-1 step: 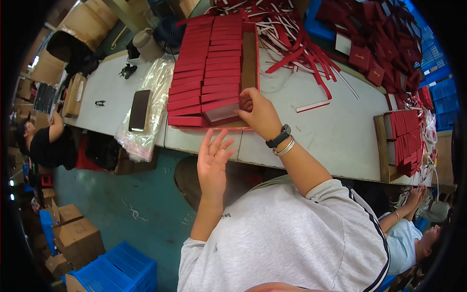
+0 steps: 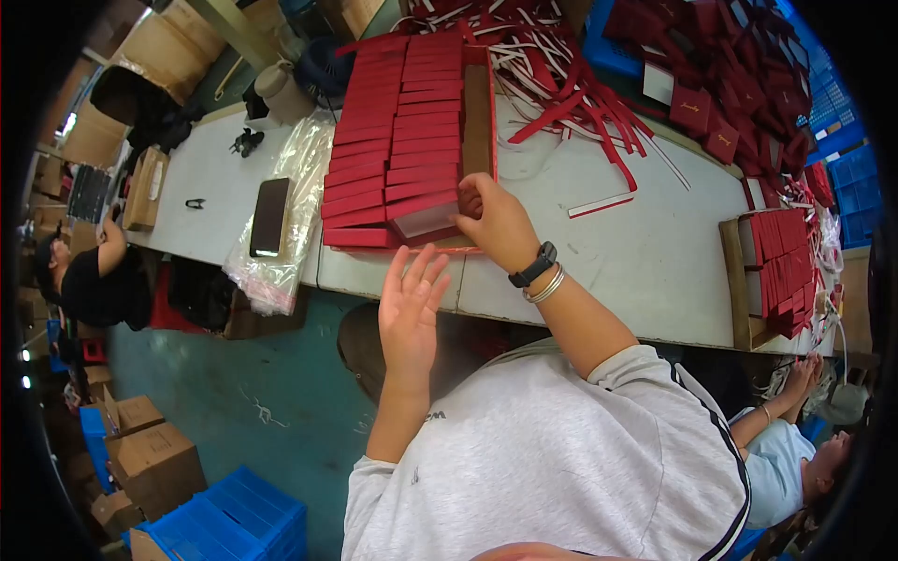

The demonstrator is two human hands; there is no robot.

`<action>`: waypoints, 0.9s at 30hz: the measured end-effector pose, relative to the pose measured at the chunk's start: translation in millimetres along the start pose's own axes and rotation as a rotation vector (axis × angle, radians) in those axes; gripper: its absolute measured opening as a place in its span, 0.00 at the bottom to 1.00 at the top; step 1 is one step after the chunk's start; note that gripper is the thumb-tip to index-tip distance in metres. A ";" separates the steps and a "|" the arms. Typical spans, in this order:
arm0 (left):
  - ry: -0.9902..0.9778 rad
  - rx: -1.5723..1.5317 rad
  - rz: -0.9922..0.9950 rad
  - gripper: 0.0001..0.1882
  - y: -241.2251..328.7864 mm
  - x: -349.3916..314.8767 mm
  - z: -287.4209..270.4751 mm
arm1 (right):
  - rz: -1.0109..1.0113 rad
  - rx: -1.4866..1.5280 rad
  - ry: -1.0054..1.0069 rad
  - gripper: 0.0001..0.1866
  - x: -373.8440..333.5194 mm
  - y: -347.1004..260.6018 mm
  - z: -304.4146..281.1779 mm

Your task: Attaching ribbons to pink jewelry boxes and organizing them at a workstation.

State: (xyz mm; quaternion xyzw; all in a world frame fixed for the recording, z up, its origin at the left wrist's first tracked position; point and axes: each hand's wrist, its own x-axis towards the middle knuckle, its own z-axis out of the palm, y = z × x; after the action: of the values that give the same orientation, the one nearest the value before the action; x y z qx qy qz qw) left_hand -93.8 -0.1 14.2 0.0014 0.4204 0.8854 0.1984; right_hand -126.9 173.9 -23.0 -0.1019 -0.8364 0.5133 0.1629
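Observation:
Two rows of slim red boxes (image 2: pixel 369 122) stand packed in a red-edged tray (image 2: pixel 478 117), whose bare brown strip shows along the right side. At the near end of the right row, a red box with a white face (image 2: pixel 425 222) leans at a tilt. My right hand (image 2: pixel 496 222) has its thumb and fingers curled in a pinch at that box's right end; the exact contact is partly hidden by the fingers. In front of the tray's near edge, my left hand (image 2: pixel 410 309) is raised, palm up and fingers spread, holding nothing.
Left of the tray lie clear plastic bags (image 2: pixel 297 215) with a phone (image 2: pixel 270 217) on top. Red and white strips (image 2: pixel 571 107) heap behind to the right. Another carton of red boxes (image 2: pixel 781 271) stands at the right, near a co-worker (image 2: pixel 781 463). Blue crates (image 2: pixel 224 519) sit lower left.

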 end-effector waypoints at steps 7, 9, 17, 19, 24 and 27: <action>0.084 -0.244 -0.087 0.26 -14.6 52.8 -6.1 | -0.165 -0.132 0.065 0.20 -0.5 -2.0 2.0; 0.112 -0.257 -0.088 0.24 -17.1 61.6 -8.8 | -0.145 -0.115 0.055 0.21 -6.0 -4.3 3.3; 0.157 -0.261 -0.034 0.22 -25.9 80.4 -0.1 | -0.177 -0.028 -0.042 0.23 3.8 8.0 -14.2; 0.167 -0.242 -0.044 0.22 -22.4 80.6 -0.5 | -0.202 -0.029 -0.053 0.24 5.0 9.1 -8.0; 0.229 -0.095 -0.062 0.22 -22.5 76.8 4.6 | -0.238 0.137 -0.041 0.23 8.0 18.1 -25.3; 0.245 -0.065 -0.080 0.22 -18.9 67.6 6.4 | -0.159 0.223 0.090 0.21 25.0 29.3 -65.5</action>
State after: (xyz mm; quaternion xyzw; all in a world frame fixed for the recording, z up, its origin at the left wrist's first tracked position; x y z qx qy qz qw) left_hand -148.4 39.2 -6.8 -0.1301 0.4121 0.8836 0.1803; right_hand -125.3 249.7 -17.5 -0.0394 -0.7715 0.5835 0.2506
